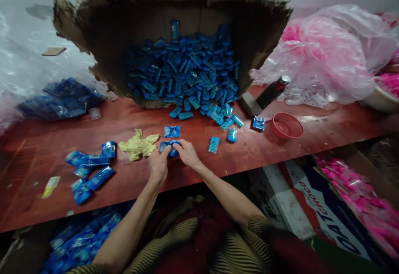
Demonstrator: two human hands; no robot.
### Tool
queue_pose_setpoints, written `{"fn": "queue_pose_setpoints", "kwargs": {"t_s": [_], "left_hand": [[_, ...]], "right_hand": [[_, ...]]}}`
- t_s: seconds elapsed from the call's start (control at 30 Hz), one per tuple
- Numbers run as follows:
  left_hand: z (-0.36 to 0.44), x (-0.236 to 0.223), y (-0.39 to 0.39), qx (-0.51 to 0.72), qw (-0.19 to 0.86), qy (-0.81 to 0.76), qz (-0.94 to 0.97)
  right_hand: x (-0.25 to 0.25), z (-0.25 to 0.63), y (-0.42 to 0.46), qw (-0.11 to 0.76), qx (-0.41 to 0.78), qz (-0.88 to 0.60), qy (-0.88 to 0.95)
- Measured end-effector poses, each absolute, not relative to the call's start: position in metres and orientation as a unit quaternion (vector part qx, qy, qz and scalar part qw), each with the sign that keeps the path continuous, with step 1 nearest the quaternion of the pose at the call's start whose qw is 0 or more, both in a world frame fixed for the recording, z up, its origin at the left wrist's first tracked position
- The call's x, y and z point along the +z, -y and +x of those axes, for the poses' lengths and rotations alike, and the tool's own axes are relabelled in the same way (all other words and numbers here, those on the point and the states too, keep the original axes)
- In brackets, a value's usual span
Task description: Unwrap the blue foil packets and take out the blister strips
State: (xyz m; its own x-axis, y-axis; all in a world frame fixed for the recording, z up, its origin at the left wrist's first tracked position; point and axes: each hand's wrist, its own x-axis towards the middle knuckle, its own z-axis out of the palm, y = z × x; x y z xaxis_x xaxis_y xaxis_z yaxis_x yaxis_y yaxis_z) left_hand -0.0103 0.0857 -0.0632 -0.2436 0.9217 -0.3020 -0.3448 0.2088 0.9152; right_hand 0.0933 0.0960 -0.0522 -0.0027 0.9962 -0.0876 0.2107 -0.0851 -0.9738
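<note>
My left hand (pixel 158 167) and my right hand (pixel 188 154) are closed on a small blue printed packet (pixel 170 143), thumbs on top, just above the red table (pixel 193 174). Right behind it lies a similar flat blue packet (pixel 172 131). A crumpled yellow-green cloth (pixel 137 144) is beside my left hand. Farther left sits a loose group of blue wrapped packs (pixel 96 160). To the right of my right hand, a clear container of blue pieces (pixel 213 144) lies on the table, with several others behind it.
A torn cardboard box (pixel 102 54) lies open toward me, piled with blue-filled containers (pixel 190 66). To the right are a red basket (pixel 287 126), a dark bottle (pixel 272 92), a small blue pack (pixel 258 123) and pink plastic bags (pixel 324 50). Below the table edge are boxes (pixel 330 211).
</note>
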Motion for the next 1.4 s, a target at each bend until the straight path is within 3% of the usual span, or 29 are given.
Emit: {"fn": "queue_pose_setpoints", "kwargs": {"t_s": [0.23,0.47,0.63,1.0,1.13,1.23,1.3,1.4], "left_hand": [[-0.001,-0.062,-0.083,0.566,0.573,-0.543,0.239],[-0.005,-0.054,-0.076,0.552,0.609,-0.519,0.237],[-0.013,-0.049,-0.067,0.509,0.647,-0.509,0.249],[-0.015,-0.045,-0.058,0.443,0.723,-0.481,0.223],[-0.018,-0.045,-0.056,0.452,0.698,-0.501,0.238],[-0.019,-0.045,-0.057,0.445,0.717,-0.496,0.205],[-0.021,-0.043,-0.059,0.429,0.745,-0.480,0.172],[-0.024,-0.040,-0.060,0.422,0.765,-0.469,0.130]], "right_hand": [[-0.062,0.095,-0.091,0.428,0.450,-0.580,0.528],[-0.065,0.101,-0.088,0.481,0.632,-0.462,0.395],[-0.057,0.106,-0.084,0.483,0.653,-0.449,0.373],[-0.061,0.111,-0.071,0.495,0.495,-0.510,0.499],[-0.052,0.119,-0.069,0.472,0.466,-0.504,0.554],[-0.046,0.138,-0.069,0.442,0.432,-0.495,0.611],[-0.045,0.163,-0.071,0.411,0.337,-0.520,0.669],[-0.052,0.209,-0.079,0.265,0.183,-0.584,0.745]]}}
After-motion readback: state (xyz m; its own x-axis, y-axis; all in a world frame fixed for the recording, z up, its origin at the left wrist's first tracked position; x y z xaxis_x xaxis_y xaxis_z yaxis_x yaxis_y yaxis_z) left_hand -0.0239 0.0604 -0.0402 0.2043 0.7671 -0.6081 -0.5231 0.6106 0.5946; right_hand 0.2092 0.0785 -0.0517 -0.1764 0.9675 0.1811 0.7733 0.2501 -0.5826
